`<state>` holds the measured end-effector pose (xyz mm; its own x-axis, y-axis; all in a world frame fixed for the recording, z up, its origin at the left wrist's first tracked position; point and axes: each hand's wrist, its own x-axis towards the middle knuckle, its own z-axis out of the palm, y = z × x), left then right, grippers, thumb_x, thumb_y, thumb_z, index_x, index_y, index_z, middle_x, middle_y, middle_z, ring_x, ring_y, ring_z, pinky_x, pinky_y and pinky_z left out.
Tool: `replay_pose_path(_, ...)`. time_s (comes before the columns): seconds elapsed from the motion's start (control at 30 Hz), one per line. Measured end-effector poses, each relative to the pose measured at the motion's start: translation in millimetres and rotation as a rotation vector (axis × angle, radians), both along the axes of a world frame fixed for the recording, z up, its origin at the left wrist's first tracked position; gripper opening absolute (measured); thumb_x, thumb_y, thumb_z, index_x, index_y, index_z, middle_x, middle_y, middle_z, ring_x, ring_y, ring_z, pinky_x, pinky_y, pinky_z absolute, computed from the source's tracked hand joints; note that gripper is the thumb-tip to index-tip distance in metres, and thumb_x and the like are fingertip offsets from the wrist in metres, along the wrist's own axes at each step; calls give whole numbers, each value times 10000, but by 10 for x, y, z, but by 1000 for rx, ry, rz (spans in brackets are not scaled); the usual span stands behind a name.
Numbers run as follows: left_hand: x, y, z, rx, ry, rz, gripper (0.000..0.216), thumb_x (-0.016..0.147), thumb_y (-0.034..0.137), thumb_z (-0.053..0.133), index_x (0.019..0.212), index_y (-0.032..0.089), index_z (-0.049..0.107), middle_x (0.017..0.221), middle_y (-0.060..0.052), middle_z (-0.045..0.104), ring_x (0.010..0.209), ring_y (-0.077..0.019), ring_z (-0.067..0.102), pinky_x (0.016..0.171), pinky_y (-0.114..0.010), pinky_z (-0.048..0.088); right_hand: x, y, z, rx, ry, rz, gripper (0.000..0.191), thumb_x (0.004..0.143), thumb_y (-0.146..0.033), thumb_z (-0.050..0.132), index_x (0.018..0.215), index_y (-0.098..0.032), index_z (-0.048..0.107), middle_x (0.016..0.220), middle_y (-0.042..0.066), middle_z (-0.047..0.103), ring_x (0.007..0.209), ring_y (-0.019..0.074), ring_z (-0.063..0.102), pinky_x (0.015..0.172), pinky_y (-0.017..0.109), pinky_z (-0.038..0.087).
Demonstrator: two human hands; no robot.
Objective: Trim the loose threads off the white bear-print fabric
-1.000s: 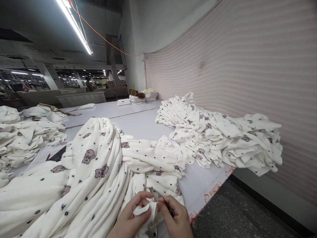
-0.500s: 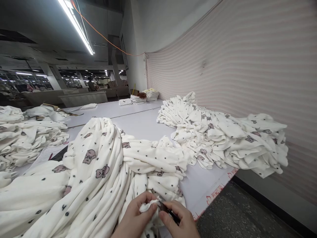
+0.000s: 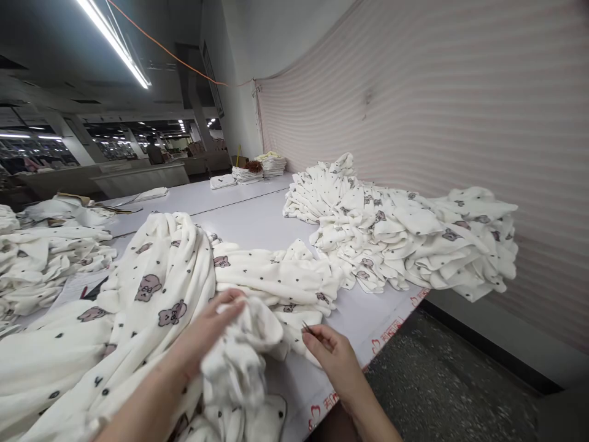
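Note:
My left hand (image 3: 219,319) is raised over the heap, its fingers closed on a bunched piece of white fleece (image 3: 243,356) that hangs below it. Motion slightly blurs this hand and the cloth. To its right, my right hand (image 3: 334,356) is closed around small thread snips (image 3: 307,329). Only the dark pointed tips stick out past the fingers, apart from the held piece. A long gathered mass of white fleece (image 3: 156,325) with mauve bear prints and small dark marks lies beside my left arm.
A big pile of the same printed fleece (image 3: 405,236) sits at the table's right side. More cloth (image 3: 50,258) is heaped at the left. Folded stacks (image 3: 271,166) stand at the far end. Past the table edge (image 3: 386,334) is a speckled floor (image 3: 442,380).
My left hand has lifted the fleece piece up and to the left, away from the snips. My right hand has moved slightly up with the snips. The view has shifted a little.

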<state>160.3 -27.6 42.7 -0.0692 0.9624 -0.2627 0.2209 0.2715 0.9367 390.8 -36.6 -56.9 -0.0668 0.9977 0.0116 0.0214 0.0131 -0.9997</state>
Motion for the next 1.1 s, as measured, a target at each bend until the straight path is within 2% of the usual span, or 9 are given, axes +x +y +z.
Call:
replay_pose_path(0.13, -332, 174, 85, 79, -195, 137, 365, 668, 457, 768, 875, 242, 558, 552, 89, 562, 424, -103, 502, 421, -175, 400, 161, -114, -184, -14, -158, 53, 253, 817, -337, 598, 1001, -172, 656, 885, 41, 683, 755, 183, 598, 696, 284, 468)
replay_pose_path(0.33, -397, 247, -27, 247, -465, 173, 278, 748, 313, 720, 865, 205, 492, 620, 88, 545, 482, -77, 529, 486, -164, 408, -203, -486, -384, 126, -534, 363, 168, 735, -168, 633, 883, -219, 693, 844, 34, 664, 771, 221, 619, 687, 298, 447)
replay_pose_path(0.5, -463, 147, 43, 233, -467, 47, 182, 777, 298, 678, 841, 196, 542, 546, 103, 424, 370, -18, 323, 410, -139, 293, -93, -284, -351, 107, -455, 164, 246, 942, -298, 397, 816, -186, 576, 794, 45, 633, 760, 203, 598, 685, 296, 449)
replay_pose_path(0.6, -472, 89, 56, 97, -364, -109, 196, 748, 329, 713, 800, 186, 588, 530, 68, 478, 353, -51, 369, 380, -176, 297, -26, -264, -294, 61, -389, 224, 177, 910, -331, 492, 980, -208, 599, 890, 32, 662, 821, 196, 614, 714, 278, 463)
replay_pose_path(0.67, -465, 63, 42, 45, -297, -189, 201, 747, 358, 699, 767, 185, 599, 547, 49, 526, 343, -55, 387, 381, -183, 305, -112, -361, -306, 111, -413, 362, 327, 779, -243, 660, 1103, -256, 612, 1065, 30, 656, 911, 213, 617, 759, 280, 457)
replay_pose_path(0.73, -454, 16, 16, -25, -137, -286, 205, 779, 380, 644, 793, 177, 624, 589, 34, 583, 361, -59, 421, 401, -179, 318, -245, -454, -358, 199, -518, 454, 344, 699, -141, 682, 1021, -262, 662, 1118, 34, 645, 894, 225, 625, 747, 285, 441)
replay_pose_path(0.83, -410, -133, -58, -124, 154, -419, 174, 699, 326, 710, 763, 166, 691, 664, 10, 669, 495, -120, 547, 476, -206, 381, -353, -410, -428, 191, -598, 340, 120, 847, -193, 528, 821, -196, 645, 881, 50, 661, 758, 201, 605, 665, 276, 402)
replay_pose_path(0.93, -279, -316, -196, -178, 349, -560, 233, 519, 291, 828, 706, 205, 719, 728, -17, 722, 658, -220, 628, 574, -263, 435, -320, -193, -400, 154, -555, 255, 328, 953, -336, 397, 729, -188, 586, 697, 10, 601, 691, 169, 560, 624, 250, 372)
replay_pose_path(1.1, 76, -424, -522, -110, 759, -640, 575, 526, 370, 814, 1030, 214, 585, 919, -51, 690, 808, -279, 639, 674, -315, 470, -349, -2, -270, 100, -466, 267, 417, 940, -414, 421, 617, -184, 550, 574, -32, 562, 580, 130, 516, 520, 204, 339)
